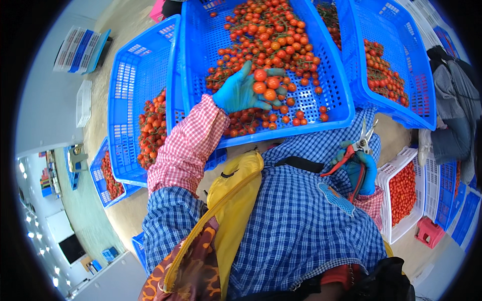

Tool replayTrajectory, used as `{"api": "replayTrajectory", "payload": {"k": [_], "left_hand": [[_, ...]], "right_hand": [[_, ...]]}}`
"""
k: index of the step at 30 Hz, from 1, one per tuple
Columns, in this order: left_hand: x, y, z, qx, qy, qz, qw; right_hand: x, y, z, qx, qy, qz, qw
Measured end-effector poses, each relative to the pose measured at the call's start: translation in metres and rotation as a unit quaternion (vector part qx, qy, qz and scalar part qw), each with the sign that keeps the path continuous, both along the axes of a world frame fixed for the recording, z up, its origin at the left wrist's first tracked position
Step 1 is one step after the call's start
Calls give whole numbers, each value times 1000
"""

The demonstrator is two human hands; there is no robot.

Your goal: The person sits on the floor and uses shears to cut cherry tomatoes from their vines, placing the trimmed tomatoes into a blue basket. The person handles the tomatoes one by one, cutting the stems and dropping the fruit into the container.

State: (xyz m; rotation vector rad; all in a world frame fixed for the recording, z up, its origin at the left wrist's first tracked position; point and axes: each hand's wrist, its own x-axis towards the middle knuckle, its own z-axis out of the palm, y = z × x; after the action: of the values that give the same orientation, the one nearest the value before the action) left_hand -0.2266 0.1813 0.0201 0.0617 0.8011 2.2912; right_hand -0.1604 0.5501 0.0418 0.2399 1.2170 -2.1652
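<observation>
My left hand [240,91], in a blue glove, is palm up over the large blue crate [233,136] in front of me. Its fingers are loosely spread under a small bunch of cherry tomatoes [266,85] that it holds. Many more red and orange cherry tomatoes [266,30] on green stems fill the crate's far and middle part, with a few loose ones near its front side. My right hand [362,170], also gloved in blue, is closed around red-handled pruning snips [359,146] by my lap. The blades of the snips point up and stand apart.
Blue crates with tomatoes stand at the left [116,125] and right [427,95]. A white crate of loose tomatoes [401,195] is on the floor at right, near a red stool [429,232]. Another person's grey-clothed part [454,95] shows at the right edge.
</observation>
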Motion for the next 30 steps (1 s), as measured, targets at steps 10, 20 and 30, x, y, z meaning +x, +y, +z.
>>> {"api": "replayTrajectory", "payload": {"k": [10,20,30], "left_hand": [[174,-188,1,-767,58,491,408],[40,-86,-8,-771,439,241,393],[-25,-35,-65,-715,447,-157,514]], "right_hand": [[-6,-16,-4,-10,3,35,999],[-6,-13,-4,0,2,24,1000],[-3,12,-8,-3,4,-36,999]]}}
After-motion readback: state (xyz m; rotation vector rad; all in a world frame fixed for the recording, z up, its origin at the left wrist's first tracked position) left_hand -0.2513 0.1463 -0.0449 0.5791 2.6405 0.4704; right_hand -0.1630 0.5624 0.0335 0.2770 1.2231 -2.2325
